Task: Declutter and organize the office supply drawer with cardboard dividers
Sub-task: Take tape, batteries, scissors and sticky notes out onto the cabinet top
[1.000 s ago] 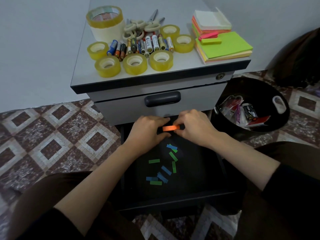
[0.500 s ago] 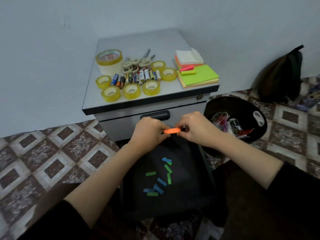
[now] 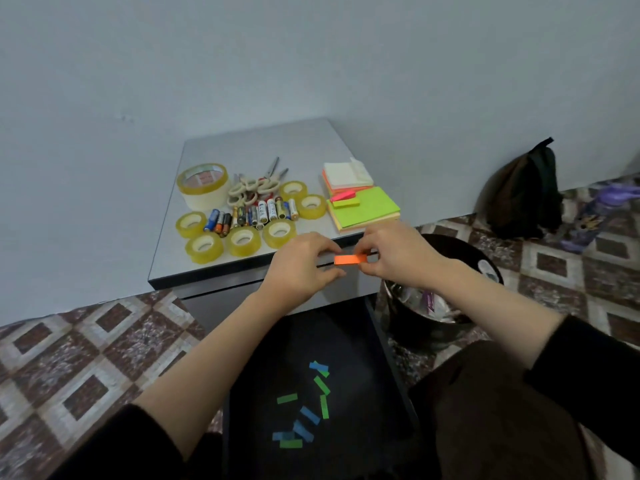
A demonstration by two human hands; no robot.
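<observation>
My left hand (image 3: 304, 268) and my right hand (image 3: 398, 252) pinch a small orange sticky-flag pad (image 3: 349, 259) between them, just in front of the cabinet top (image 3: 242, 147). Below my arms the dark drawer (image 3: 349, 341) stands pulled out, with several loose blue and green sticky flags (image 3: 306, 407) scattered on its floor. On the cabinet top lie tape rolls (image 3: 242, 240), a row of batteries (image 3: 256, 213), scissors (image 3: 258, 185) and stacked sticky-note pads (image 3: 363, 207).
A black waste bin (image 3: 446, 323) holding wrappers stands right of the drawer. A dark backpack (image 3: 523, 192) leans against the wall at the right, with a purple bottle (image 3: 602, 209) beside it. Patterned floor tiles (image 3: 97, 348) surround the cabinet.
Both hands have risen with the orange pad from the drawer's back up to the cabinet top's front edge. The camera view tilted upward, showing more wall.
</observation>
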